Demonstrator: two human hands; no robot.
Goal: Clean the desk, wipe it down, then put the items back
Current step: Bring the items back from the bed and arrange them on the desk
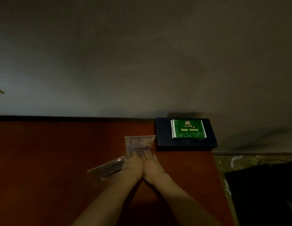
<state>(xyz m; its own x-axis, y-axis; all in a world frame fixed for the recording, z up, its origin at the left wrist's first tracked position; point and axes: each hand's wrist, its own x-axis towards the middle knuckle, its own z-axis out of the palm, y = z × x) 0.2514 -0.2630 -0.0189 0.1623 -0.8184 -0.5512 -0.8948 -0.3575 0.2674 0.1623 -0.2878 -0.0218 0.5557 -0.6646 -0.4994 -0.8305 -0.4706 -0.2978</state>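
Note:
Two clear acrylic sign stands are on the red-brown desk (60,160). One stand (139,143) is upright next to the dark box; the other stand (107,168) sits angled to its left. My left hand (133,166) and right hand (152,165) lie side by side, touching each other. Their fingers stretch forward onto the base of the upright stand. The angled stand's right end meets the outer side of my left hand. Dim light hides the fingertips' exact hold.
A dark blue box (163,141) sits at the desk's back right corner with a stack of green packets (188,128) on top. A grey wall rises behind the desk. The desk's right edge drops to a speckled floor (223,162) and a black object (262,190).

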